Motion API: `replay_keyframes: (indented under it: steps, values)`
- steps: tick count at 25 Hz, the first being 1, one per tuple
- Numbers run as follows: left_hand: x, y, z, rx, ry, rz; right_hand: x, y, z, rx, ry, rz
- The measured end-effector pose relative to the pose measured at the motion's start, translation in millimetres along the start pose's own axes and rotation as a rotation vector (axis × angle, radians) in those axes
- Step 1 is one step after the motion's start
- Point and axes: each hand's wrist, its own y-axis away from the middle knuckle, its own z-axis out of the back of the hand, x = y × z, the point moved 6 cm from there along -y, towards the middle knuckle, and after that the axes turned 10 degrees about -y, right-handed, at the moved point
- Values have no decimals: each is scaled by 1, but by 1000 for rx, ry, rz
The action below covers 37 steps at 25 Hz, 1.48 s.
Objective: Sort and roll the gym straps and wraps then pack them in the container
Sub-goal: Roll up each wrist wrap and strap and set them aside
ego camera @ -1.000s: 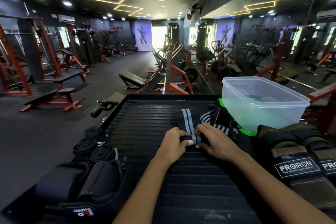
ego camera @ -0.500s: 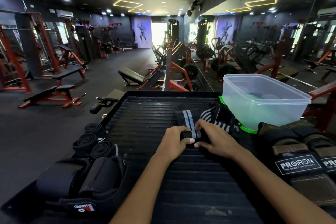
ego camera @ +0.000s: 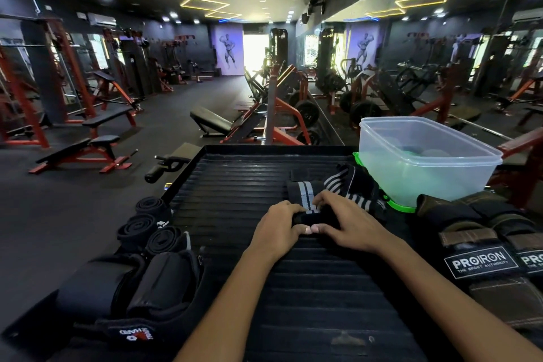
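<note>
A black wrap with grey stripes (ego camera: pixel 302 189) lies on the ribbed black platform (ego camera: pixel 235 194), its near end rolled into a small coil. My left hand (ego camera: pixel 277 226) and my right hand (ego camera: pixel 346 222) both grip that coil, thumbs meeting at the front. A second striped wrap (ego camera: pixel 357 184) lies bunched just beyond my right hand. The clear plastic container (ego camera: pixel 423 161) stands at the right rear on a green lid (ego camera: pixel 396 205). Three rolled black straps (ego camera: pixel 148 223) sit at the platform's left edge.
Black padded cuffs and a branded wrap (ego camera: pixel 129 297) lie at the near left. Brown PROIRON gloves (ego camera: pixel 482 247) are piled at the right. Benches and red machines fill the gym floor beyond.
Both hands have rolled the striped wrap a little further away from me, so the coil is thicker and less flat wrap shows.
</note>
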Motion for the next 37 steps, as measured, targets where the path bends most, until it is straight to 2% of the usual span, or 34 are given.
replay_keyframes:
  steps: [4, 12, 17, 21, 33, 37]
  values:
    - [-2, 0, -1, 6, 128, 12, -2, -1, 7, -14, -36, 1]
    - [5, -3, 2, -42, 51, 8, -7, -1, 1, 3, 31, -48]
    - [6, -3, -3, 8, 100, 31, -4, -1, 4, -9, -26, -7]
    - [0, -1, -3, 4, 164, -32, -8, -2, 7, -20, -48, -25]
    - [-5, 0, -1, 75, 168, -58, -9, -2, 7, -38, -83, -13]
    - [-1, 0, -4, 43, 69, -78, -16, -1, 6, -34, -98, -38]
